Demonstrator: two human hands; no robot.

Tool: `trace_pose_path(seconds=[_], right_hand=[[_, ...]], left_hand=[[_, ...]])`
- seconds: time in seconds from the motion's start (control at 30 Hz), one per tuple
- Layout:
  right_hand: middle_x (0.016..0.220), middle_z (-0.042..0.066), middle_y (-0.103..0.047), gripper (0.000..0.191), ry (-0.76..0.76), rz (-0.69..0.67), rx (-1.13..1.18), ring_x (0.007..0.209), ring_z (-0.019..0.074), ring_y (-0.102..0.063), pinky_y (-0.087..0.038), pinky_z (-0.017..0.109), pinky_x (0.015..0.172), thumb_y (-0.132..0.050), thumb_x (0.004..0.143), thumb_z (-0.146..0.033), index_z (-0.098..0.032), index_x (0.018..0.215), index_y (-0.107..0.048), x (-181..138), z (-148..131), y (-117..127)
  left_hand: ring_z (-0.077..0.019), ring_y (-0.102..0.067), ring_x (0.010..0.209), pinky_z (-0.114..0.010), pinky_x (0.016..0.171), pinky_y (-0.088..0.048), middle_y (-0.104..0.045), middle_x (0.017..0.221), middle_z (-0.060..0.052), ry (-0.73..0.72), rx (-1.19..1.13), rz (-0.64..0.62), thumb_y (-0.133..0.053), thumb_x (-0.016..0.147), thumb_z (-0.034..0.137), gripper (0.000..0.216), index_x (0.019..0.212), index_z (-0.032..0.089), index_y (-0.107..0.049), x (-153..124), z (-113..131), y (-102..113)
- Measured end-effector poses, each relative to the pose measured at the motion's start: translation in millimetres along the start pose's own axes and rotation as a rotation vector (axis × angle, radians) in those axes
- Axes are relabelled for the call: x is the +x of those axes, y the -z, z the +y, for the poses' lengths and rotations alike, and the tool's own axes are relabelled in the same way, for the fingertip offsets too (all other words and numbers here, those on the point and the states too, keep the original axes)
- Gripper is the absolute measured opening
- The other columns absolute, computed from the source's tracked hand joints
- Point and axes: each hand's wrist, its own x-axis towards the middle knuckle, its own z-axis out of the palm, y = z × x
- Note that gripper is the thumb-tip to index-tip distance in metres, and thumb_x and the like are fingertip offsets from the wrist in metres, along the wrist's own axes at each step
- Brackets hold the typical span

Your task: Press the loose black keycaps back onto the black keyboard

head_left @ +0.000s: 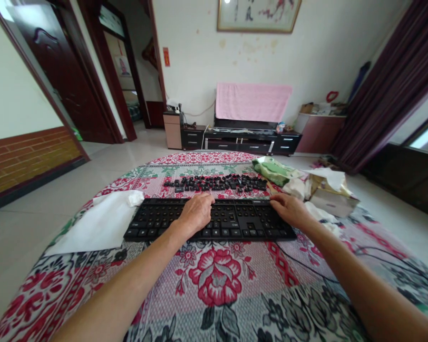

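Note:
A black keyboard [251,221] lies across the table, many of its key positions bare of caps while the bottom row still has them. My left hand [196,212] rests on its middle, fingers bent together near the top edge; what they hold, if anything, is hidden. At the keyboard's upper right corner is my right hand [288,207], with fingers drawn together. A slim tan piece [271,187] shows just beyond its fingertips; I cannot tell whether it is held. Loose black keycaps [217,183] are spread in a long band behind the keyboard.
White paper [92,223] lies left of the keyboard, a crumpled tissue [135,198] on its corner. A green packet [276,170] and an opened box [333,194] with tissues stand at the right. A black cable [306,262] runs over the flowered tablecloth [217,275].

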Motion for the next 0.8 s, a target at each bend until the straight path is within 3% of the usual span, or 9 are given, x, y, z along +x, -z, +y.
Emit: trace_pose_path(seconds=[0.57, 0.8], right_hand=[[0.085, 0.006, -0.067, 0.033, -0.028, 0.067, -0.014, 0.08, 0.0189, -0.06, -0.042, 0.026, 0.071, -0.037, 0.077, -0.025, -0.018, 0.091, -0.066, 5.3, 1.2, -4.6], [0.084, 0.005, -0.067, 0.032, 0.055, 0.023, -0.069, 0.079, 0.0166, -0.059, -0.041, 0.024, 0.073, -0.036, 0.078, -0.022, -0.017, 0.089, -0.066, 2.0, -5.6, 3.1]], left_hand=[[-0.0157, -0.056, 0.086, -0.026, 0.081, -0.042, -0.062, 0.09, -0.004, 0.052, 0.039, -0.008, -0.043, 0.073, 0.013, 0.023, 0.088, 0.018, -0.06, 12.2, -5.6, -0.9], [-0.0158, -0.054, 0.09, -0.026, 0.085, -0.04, -0.061, 0.088, -0.005, -0.015, 0.043, 0.017, -0.043, 0.075, 0.018, 0.023, 0.086, 0.018, -0.062, 31.3, 18.7, -1.8]])
